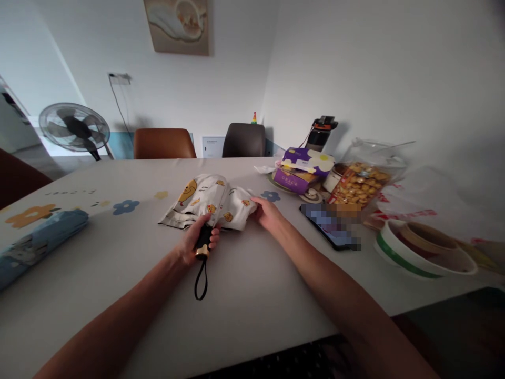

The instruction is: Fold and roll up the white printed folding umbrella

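A white folding umbrella (209,202) with yellow duck prints lies collapsed on the table, its canopy loose and spread in folds. My left hand (196,237) is wrapped round its black handle, which has a gold-coloured end and a black wrist strap (201,281) hanging toward me. At the canopy's right edge, my right hand (267,211) pinches the fabric between thumb and fingers. Farther left lies a second umbrella (41,245), blue and rolled up.
Right of my hands lie a phone (327,226), a purple tissue pack (305,160), a bag of round snacks (357,184) and stacked bowls (418,252). A dark bottle (320,134) stands behind them. Two chairs (164,143) and a fan (74,126) are beyond the table (252,295).
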`<state>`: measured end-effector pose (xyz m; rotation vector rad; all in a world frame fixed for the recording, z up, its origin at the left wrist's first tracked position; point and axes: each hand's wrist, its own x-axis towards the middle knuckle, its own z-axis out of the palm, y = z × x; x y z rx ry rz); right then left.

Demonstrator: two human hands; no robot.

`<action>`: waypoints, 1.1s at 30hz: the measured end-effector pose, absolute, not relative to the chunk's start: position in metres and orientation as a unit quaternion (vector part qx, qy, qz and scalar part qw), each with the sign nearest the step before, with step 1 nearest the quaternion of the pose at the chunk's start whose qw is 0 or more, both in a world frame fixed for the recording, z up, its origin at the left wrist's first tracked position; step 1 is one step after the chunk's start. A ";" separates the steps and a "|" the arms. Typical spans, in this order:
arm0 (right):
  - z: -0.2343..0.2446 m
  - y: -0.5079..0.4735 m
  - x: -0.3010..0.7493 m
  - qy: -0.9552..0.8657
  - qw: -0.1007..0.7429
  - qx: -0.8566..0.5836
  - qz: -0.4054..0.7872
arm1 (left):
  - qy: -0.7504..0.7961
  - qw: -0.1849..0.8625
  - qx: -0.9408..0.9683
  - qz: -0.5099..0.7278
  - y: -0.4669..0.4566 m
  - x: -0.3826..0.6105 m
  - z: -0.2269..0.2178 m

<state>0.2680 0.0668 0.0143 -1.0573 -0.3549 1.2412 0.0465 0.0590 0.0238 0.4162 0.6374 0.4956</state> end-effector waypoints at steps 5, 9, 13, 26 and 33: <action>0.022 0.063 0.268 -0.216 0.738 -0.404 0.496 | 0.441 0.806 0.337 0.206 0.062 0.048 0.025; 0.033 0.061 0.269 -0.214 0.757 -0.404 0.467 | 0.497 0.744 0.411 0.175 0.064 0.044 0.030; 0.042 0.058 0.269 -0.208 0.751 -0.420 0.466 | 0.510 0.699 0.477 0.155 0.062 0.038 0.037; 0.032 0.052 0.264 -0.311 0.614 -0.470 0.553 | 0.297 0.892 0.264 0.215 0.076 0.032 0.031; 0.061 0.038 0.277 -0.315 0.552 -0.591 0.497 | 0.260 0.916 0.205 0.227 0.080 0.025 0.036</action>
